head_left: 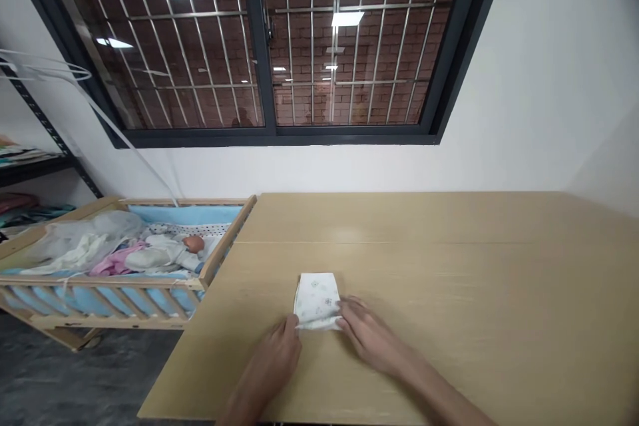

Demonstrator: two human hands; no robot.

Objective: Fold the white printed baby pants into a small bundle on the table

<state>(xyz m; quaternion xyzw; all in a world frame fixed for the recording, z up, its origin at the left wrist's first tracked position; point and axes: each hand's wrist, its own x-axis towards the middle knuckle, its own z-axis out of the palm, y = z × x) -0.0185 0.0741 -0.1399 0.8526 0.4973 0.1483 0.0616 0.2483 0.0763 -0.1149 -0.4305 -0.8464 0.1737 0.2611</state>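
Note:
A small white cloth [316, 294] with a faint printed pattern lies folded into a near-rectangle on the wooden table [449, 319]. At its near left corner, my left hand [277, 349] pinches the edge between thumb and fingers. My right hand [369, 336] grips the near right side, its fingertips on the cloth's edge. Along the near side, the cloth's border looks slightly turned or layered. The undersides of my fingers are hidden.
Left of the table stands a wooden crib [100, 284] with blue lining, holding rumpled cloths and a small figure in pale clothing. A white curved pole [134, 150] rises from it. Shelves with folded fabrics [24, 154] are at far left. A barred window [269, 136] is ahead.

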